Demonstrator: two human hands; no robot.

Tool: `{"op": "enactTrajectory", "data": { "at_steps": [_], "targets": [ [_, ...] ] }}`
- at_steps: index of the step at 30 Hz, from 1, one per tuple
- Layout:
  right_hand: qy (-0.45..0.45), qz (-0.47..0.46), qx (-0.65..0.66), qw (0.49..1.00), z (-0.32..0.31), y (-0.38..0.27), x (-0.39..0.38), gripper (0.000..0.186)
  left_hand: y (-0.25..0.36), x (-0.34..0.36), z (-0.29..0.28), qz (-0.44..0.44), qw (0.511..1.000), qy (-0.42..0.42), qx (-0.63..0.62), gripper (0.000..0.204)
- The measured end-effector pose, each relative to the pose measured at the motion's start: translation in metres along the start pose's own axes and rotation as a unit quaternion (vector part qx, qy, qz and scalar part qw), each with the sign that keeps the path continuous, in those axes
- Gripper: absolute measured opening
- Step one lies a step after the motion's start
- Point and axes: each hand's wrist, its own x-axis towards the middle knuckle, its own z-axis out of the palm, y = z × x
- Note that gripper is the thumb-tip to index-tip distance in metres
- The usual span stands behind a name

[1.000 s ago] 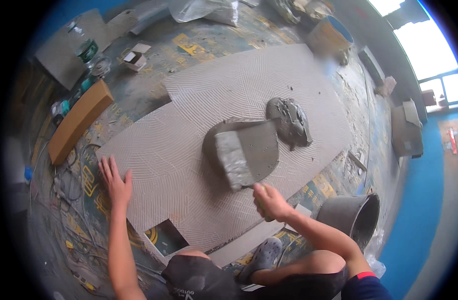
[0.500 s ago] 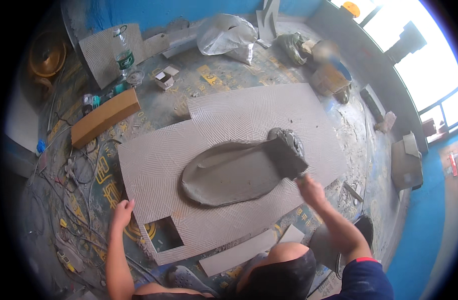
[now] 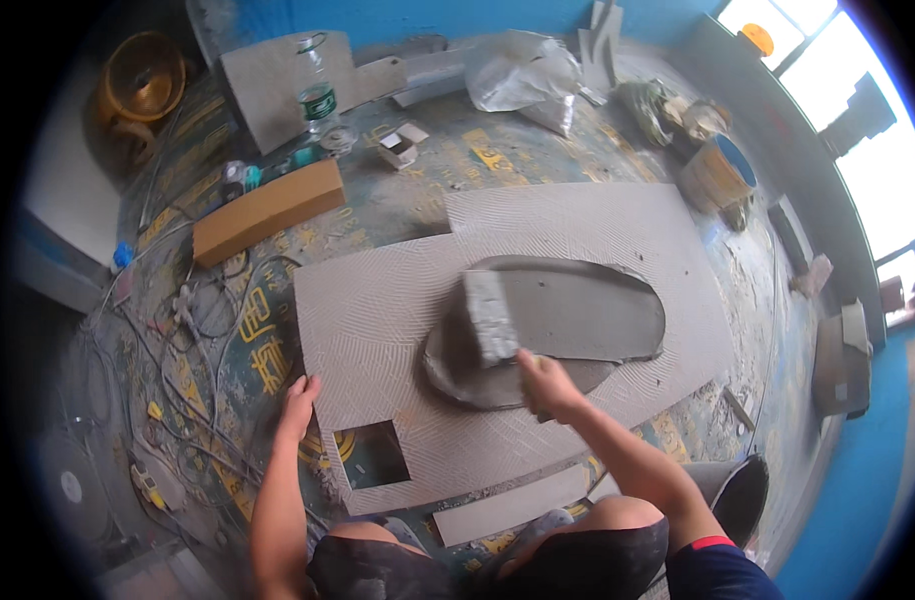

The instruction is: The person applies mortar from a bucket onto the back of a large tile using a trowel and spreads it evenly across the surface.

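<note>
A large grey tile [image 3: 362,310] lies ridged side up on the floor, with a square cutout near its front left corner. A thick oval layer of wet grey mortar [image 3: 589,312] covers its middle. My right hand [image 3: 549,388] is closed around the handle of a trowel [image 3: 490,318], whose flat, mortar-smeared blade sits over the left part of the layer. The handle itself is mostly hidden by my fingers. At the tile's left edge, above the cutout, my left hand [image 3: 298,405] grips the rim; its fingertips are partly hidden.
Narrow tile strips [image 3: 512,505] and a dark bucket [image 3: 732,500] lie close to my knees. Cables [image 3: 192,410] tangle at the left, near a cardboard box [image 3: 269,212]. Farther back are a water bottle [image 3: 317,95], a plastic bag [image 3: 522,75] and a paint bucket [image 3: 717,175].
My right hand has swept the trowel from the right end of the mortar to its left part. The mortar now reaches farther right, flattened. My left hand stays at the tile's edge.
</note>
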Motion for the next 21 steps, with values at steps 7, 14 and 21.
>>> {"op": "enactTrajectory", "data": {
  "at_steps": [7,14,21],
  "targets": [
    [0.003,-0.142,-0.430,0.891,0.075,-0.044,-0.007,0.057,-0.028,0.023,-0.019,-0.063,0.990,0.003,-0.124,0.046],
    [0.312,-0.095,-0.433,0.840,-0.085,0.025,-0.022,0.048,-0.004,0.015,0.000,0.019,0.986,0.104,0.130,0.064],
    [0.189,0.034,0.031,0.981,-0.092,0.020,0.002,0.045,0.021,0.001,0.030,0.017,0.953,0.176,0.244,0.070]
  ]
}}
